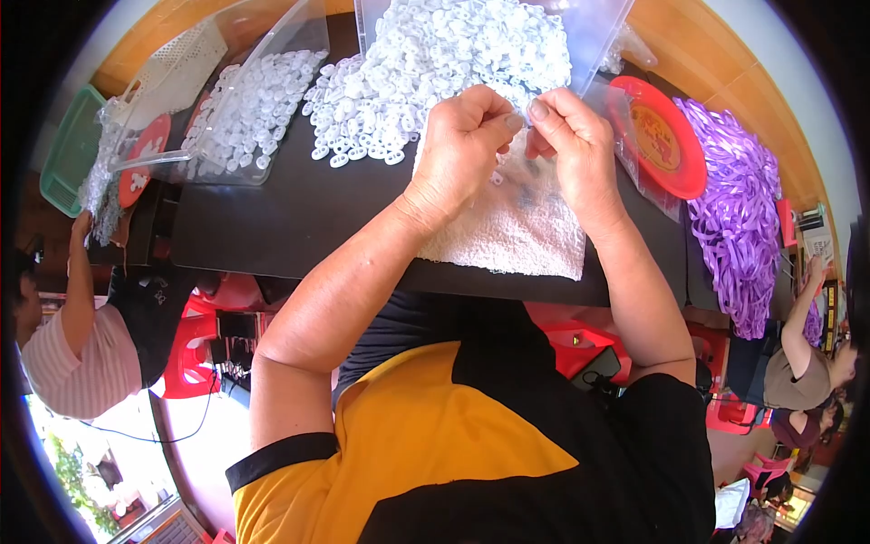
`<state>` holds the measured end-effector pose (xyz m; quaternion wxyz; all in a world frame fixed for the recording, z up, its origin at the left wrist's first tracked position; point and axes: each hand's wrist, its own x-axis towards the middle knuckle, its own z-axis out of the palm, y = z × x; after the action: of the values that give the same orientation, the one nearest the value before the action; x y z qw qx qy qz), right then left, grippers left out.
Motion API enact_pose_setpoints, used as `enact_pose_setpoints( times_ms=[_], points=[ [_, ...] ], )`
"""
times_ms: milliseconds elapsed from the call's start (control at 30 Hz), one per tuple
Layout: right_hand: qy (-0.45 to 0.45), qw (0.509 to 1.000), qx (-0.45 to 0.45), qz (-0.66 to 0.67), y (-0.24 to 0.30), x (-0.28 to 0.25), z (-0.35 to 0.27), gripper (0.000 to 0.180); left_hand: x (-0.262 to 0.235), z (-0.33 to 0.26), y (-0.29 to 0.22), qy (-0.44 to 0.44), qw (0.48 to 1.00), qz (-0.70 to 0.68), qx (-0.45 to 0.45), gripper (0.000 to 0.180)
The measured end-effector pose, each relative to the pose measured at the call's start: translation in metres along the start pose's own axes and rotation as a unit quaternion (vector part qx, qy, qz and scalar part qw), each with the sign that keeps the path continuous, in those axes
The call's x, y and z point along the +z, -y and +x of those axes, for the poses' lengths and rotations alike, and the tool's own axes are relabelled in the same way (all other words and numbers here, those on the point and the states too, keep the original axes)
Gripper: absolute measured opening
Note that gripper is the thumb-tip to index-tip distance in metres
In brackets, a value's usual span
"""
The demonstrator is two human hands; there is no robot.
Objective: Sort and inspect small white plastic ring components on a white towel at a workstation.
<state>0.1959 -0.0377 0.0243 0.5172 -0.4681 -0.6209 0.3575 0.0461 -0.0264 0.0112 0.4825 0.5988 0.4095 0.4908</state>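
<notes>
My left hand [459,150] and my right hand [577,150] are raised close together over a white cloth [517,231] on the dark table. Thumb and forefinger are pinched on each hand, the tips almost meeting. Whatever sits between them is too small and too covered by the fingers to name. A tiny white piece [496,179] shows just below the left fingers. Beyond my hands, a large heap of small white oval plastic pieces with holes [453,54] spills out of a clear plastic bin [605,36] onto the tabletop.
To the left stands a clear box [245,172] with more white pieces, near a green basket [71,150]. A red plate [684,172] and a pile of purple ribbons [739,218] lie right. One person [86,349] works at left, others [802,363] at right.
</notes>
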Motion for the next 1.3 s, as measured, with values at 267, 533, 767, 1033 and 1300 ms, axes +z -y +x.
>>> enact_pose_setpoints(
  times_ms=[267, 533, 767, 1033, 1300],
  points=[
    [0.001, 1.000, 0.009, 0.025, 0.003, 0.004, -0.002, 0.022, 0.003, -0.003, 0.002, -0.016, 0.993, -0.114, -0.040, 0.012],
    [0.005, 0.999, 0.001, 0.034, -0.004, 0.006, -0.003, 0.020, 0.002, 0.000, 0.003, -0.008, 0.994, -0.102, -0.046, 0.011],
    [0.016, 0.999, 0.018, 0.045, -0.005, 0.006, 0.002, 0.022, 0.002, 0.002, 0.005, -0.007, 0.989, -0.136, -0.058, 0.013],
    [0.037, 0.998, 0.041, 0.023, 0.003, -0.029, 0.009, 0.027, 0.000, 0.003, 0.001, 0.013, 0.971, -0.212, -0.109, 0.016],
    [-0.002, 0.785, -0.219, -0.580, -0.040, -0.091, -0.030, 0.016, -0.006, 0.005, 0.000, -0.018, 0.973, -0.212, -0.091, 0.016]
  ],
)
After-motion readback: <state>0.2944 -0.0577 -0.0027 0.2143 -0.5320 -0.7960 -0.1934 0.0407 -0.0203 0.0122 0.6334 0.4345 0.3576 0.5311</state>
